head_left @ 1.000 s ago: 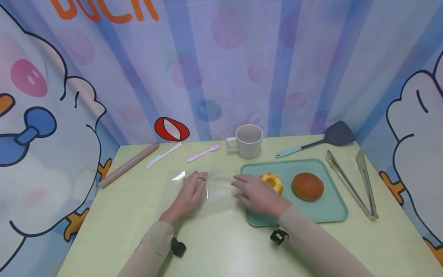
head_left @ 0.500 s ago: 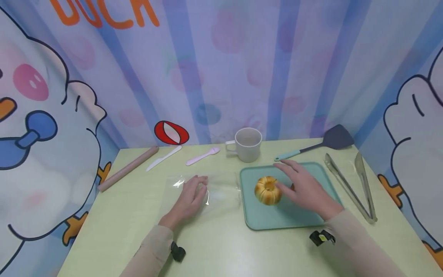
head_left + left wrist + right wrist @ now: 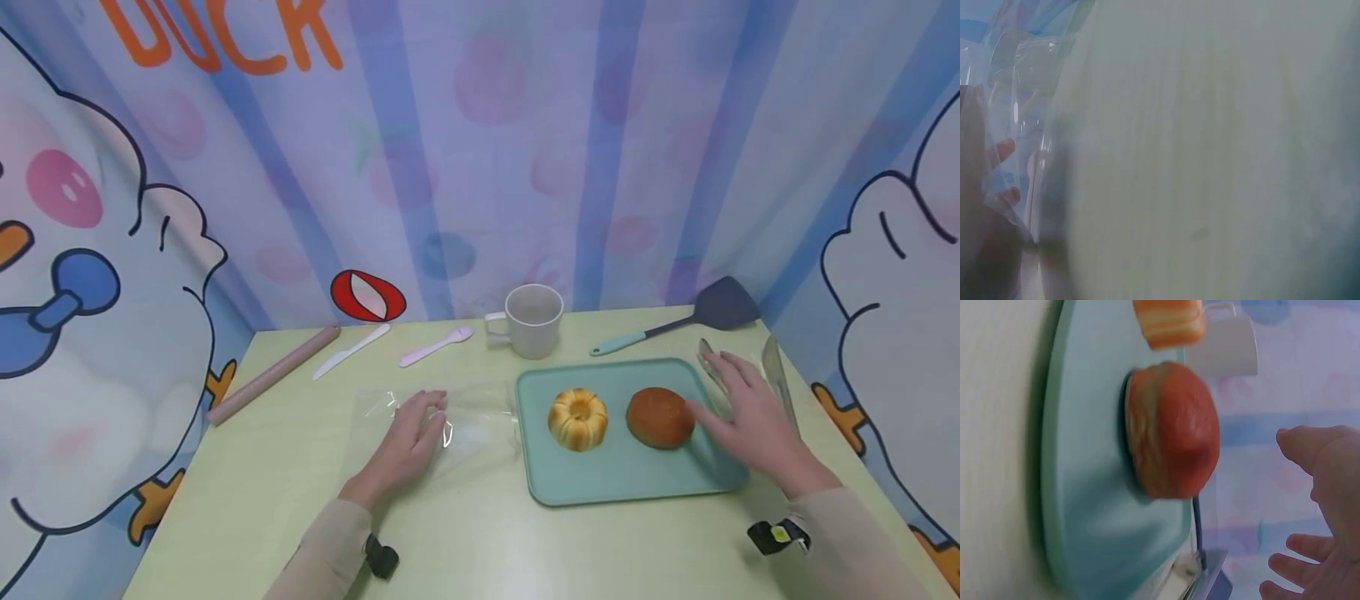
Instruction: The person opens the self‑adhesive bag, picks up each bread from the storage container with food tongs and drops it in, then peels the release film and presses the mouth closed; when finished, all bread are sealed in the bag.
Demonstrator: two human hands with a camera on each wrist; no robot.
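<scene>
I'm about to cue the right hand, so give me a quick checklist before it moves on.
1. Right hand free: ok, it holds nothing.
2. Tongs unobstructed in the head view: not ok, the right hand hides part.
3. Round bun on the tray: ok.
4. Ring-shaped bread apart from the bun: ok.
5. Clear plastic opened: cannot tell.

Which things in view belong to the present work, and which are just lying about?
Likely in the work:
clear plastic, at the left grip
tongs, by the right grip
tray
bun
yellow bread

Probably just lying about:
roller
knife
pink utensil
mug
spatula
</scene>
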